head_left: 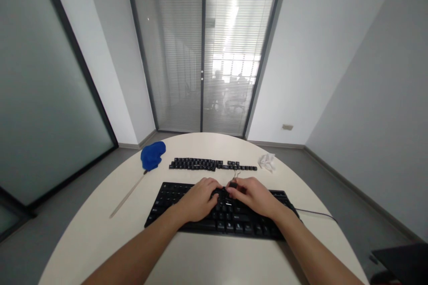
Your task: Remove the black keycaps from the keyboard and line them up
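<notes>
A black keyboard (234,225) lies near the front of the round table, with some of its keys taken off around the middle. My left hand (200,200) rests on its middle-left part, fingers stretched out and thumb apart, touching the keys. Just to the right, my right hand (252,193) is closed in a pinch on a keycap puller (233,184); its dark body sits between thumb and fingers and its thin wire ends point away from me. Whether a keycap is also in those fingers I cannot tell. Beyond the hands, loose black keycaps (194,164) lie in rows.
A blue cloth (153,155) lies at the left by a thin pale stick (127,197). Crumpled white tissue (266,162) sits at the right. The keyboard's cable (317,213) runs off to the right across the table (207,258). A dark chair-like object (404,260) stands at lower right.
</notes>
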### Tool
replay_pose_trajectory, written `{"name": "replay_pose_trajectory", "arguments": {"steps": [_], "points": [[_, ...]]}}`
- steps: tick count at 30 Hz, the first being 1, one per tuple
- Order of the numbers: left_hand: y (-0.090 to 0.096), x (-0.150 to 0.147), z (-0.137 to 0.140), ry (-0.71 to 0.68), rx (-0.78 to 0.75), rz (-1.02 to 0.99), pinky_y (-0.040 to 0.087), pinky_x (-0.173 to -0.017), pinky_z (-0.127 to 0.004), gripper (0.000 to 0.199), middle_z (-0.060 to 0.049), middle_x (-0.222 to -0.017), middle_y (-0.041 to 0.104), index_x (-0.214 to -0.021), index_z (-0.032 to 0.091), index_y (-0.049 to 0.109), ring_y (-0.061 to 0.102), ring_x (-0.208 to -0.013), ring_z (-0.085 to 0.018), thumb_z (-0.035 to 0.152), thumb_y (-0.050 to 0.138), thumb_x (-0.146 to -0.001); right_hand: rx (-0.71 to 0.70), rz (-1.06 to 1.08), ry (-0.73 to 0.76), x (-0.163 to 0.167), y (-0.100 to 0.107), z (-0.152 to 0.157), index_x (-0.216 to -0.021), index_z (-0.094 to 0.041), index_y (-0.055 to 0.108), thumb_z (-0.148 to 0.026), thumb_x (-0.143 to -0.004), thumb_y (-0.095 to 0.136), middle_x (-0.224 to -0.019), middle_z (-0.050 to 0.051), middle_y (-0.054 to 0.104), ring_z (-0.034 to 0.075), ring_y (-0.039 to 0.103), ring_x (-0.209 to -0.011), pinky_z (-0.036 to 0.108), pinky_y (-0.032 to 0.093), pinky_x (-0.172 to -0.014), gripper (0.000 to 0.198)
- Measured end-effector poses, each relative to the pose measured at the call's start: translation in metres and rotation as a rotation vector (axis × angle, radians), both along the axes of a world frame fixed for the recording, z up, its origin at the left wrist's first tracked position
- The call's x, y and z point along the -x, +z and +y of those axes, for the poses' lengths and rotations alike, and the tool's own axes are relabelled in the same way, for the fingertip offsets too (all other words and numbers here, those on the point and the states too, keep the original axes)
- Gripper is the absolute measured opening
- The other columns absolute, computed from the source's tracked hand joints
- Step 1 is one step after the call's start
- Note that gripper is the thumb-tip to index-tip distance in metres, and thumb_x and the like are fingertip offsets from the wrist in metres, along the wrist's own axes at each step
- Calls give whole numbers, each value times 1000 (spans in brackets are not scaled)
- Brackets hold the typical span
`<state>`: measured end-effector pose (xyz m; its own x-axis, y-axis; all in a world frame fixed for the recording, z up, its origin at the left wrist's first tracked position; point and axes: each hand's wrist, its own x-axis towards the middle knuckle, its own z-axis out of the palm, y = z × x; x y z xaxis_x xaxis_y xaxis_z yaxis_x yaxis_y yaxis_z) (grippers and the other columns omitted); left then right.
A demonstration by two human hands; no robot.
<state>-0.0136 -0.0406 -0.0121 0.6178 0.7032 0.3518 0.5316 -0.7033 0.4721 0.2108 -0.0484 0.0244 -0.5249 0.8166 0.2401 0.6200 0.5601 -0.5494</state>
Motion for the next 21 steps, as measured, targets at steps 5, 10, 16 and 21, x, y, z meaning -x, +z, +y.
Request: {"name": "replay_pose_trajectory", "arguments": {"steps": [5, 10, 16, 21], "points": [[-2, 3, 2, 6, -10, -5, 45, -98, -41, 23, -7, -113, 62, -112, 20, 58, 54, -107, -23, 15, 53, -90, -20, -32, 39, 3, -4, -2, -85, -20, 68, -44, -95, 55, -74, 2, 72, 16, 64, -66, 24, 41, -62, 29], [0, 1, -2, 16, -22, -24, 45, -100, -41, 24, -7, -114, 62, -113, 20, 59, 53, -110, -23, 16, 55, -90, 46, 24, -11, 1, -12, 5, -83, -19, 66, -44, -97, 52, -75, 3, 72, 17, 65, -68, 25, 43, -63, 32], [4, -1, -6, 2, -26, -14, 45, -100, -41, 22, -8, -115, 61, -112, 21, 61, 53, -110, -24, 24, 58, -90, 80, 25, -38, 0, -20, 11, -76, -18, 65, -41, -99, 48, -71, 2, 71, 17, 65, -65, 25, 41, -62, 37], [6, -1, -5, -23, -1, -20, 44, -102, -42, 27, -8, -119, 60, -113, 22, 62, 53, -112, -24, 27, 64, -86, 101, 59, -36, 1, -20, 12, -76, -18, 65, -40, -99, 48, -71, 2, 72, 17, 65, -67, 26, 43, -64, 36]]}}
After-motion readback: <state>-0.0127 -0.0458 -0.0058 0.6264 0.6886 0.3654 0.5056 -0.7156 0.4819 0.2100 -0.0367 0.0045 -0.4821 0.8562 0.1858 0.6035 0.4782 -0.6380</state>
